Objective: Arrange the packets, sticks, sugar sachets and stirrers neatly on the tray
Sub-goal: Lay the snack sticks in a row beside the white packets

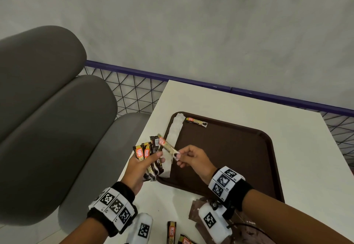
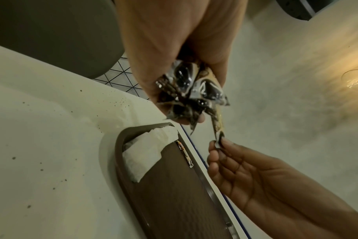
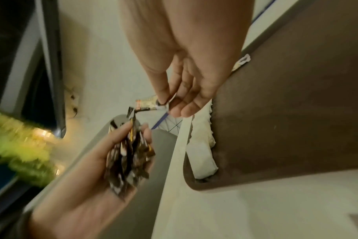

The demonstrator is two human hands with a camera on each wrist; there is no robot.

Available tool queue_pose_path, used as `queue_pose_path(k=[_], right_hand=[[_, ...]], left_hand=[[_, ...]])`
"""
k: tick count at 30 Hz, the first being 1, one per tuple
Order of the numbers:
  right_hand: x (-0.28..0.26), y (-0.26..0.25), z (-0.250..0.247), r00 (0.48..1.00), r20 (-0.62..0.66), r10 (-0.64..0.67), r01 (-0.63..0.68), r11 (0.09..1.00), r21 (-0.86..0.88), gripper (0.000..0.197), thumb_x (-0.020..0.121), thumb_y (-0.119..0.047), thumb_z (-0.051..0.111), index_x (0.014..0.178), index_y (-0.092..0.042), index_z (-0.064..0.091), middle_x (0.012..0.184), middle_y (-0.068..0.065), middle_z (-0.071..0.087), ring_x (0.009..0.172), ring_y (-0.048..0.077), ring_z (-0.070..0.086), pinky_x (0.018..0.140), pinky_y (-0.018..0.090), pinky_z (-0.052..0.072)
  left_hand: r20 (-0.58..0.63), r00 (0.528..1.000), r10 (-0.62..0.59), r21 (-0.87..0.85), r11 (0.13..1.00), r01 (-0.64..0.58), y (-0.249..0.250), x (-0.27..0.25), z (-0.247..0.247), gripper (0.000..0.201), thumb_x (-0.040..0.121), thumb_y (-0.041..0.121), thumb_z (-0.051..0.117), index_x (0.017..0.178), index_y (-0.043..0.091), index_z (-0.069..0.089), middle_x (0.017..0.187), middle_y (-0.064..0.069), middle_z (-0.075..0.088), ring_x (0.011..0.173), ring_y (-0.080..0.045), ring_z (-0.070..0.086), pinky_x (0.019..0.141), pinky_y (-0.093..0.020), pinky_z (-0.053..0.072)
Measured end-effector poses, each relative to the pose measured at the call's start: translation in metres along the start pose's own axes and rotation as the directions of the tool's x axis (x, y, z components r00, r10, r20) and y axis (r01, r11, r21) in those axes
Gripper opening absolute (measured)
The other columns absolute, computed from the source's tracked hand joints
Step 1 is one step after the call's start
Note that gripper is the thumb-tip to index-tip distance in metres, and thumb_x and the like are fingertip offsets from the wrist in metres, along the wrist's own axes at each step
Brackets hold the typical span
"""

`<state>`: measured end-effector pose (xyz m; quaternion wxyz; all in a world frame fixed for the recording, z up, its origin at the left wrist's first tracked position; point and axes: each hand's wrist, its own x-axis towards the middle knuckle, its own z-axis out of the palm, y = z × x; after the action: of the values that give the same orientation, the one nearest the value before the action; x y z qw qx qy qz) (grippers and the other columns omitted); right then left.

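The right hand (image 3: 186,84) pinches one stick (image 3: 148,103) at centre; the left hand (image 3: 96,165) at seven o'clock grips a bundle of sticks (image 3: 129,153); the brown tray (image 3: 296,113) fills three o'clock.

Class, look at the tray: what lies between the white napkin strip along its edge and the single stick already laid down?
Nothing: in the head view, bare tray separates the napkin strip from the stick.

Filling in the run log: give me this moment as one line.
left hand: holds bundle of sticks | right hand: pinches one stick | tray: one stick laid, napkin
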<state>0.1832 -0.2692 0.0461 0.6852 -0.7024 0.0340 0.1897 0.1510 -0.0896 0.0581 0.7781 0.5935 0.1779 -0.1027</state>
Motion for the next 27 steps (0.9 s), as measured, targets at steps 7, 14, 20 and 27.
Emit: queue_pose_path(k=[7, 14, 20, 27], right_hand=[[0.027, 0.012, -0.046, 0.908, -0.418, -0.005, -0.015, 0.999, -0.043, 0.007, 0.085, -0.002, 0.058, 0.089, -0.007, 0.062, 0.074, 0.003, 0.06, 0.059, 0.009, 0.05, 0.047, 0.013, 0.042], [0.074, 0.022, -0.096, 0.801, -0.599, 0.007, -0.14, 0.975, -0.175, 0.012, 0.083, -0.005, 0.062, 0.093, -0.002, 0.067, 0.065, -0.002, 0.059, 0.056, 0.009, 0.051, 0.056, 0.02, 0.042], [0.112, 0.019, -0.1, 0.796, -0.605, 0.029, -0.221, 0.944, -0.245, 0.018, 0.08, -0.013, 0.068, 0.095, -0.004, 0.072, 0.078, 0.007, 0.063, 0.072, 0.018, 0.054, 0.069, 0.025, 0.044], [0.133, 0.011, -0.092, 0.771, -0.622, 0.137, -0.35, 0.907, -0.235, 0.024, 0.082, -0.011, 0.067, 0.104, -0.003, 0.068, 0.11, 0.015, 0.067, 0.106, 0.027, 0.059, 0.082, 0.022, 0.04]], left_hand=[[0.004, 0.997, -0.082, -0.043, 0.996, 0.082, -0.003, 0.006, -0.008, 0.031, 0.081, 0.016, 0.068, 0.105, -0.003, 0.065, 0.086, -0.018, 0.071, 0.074, -0.022, 0.068, 0.067, -0.033, 0.055], [-0.021, 0.996, -0.092, -0.051, 0.995, 0.091, -0.003, 0.011, -0.013, 0.025, 0.082, 0.014, 0.066, 0.102, -0.001, 0.066, 0.088, -0.018, 0.071, 0.076, -0.023, 0.069, 0.075, -0.036, 0.055], [-0.053, 0.991, -0.123, -0.047, 0.992, 0.121, -0.003, 0.018, -0.015, 0.029, 0.077, 0.018, 0.068, 0.1, 0.0, 0.068, 0.09, -0.016, 0.072, 0.089, -0.03, 0.066, 0.093, -0.051, 0.046], [-0.056, 0.99, -0.13, -0.049, 0.991, 0.128, 0.0, 0.023, -0.02, 0.047, 0.056, 0.027, 0.085, 0.093, 0.004, 0.07, 0.092, -0.018, 0.072, 0.083, -0.03, 0.067, 0.086, -0.048, 0.05]])
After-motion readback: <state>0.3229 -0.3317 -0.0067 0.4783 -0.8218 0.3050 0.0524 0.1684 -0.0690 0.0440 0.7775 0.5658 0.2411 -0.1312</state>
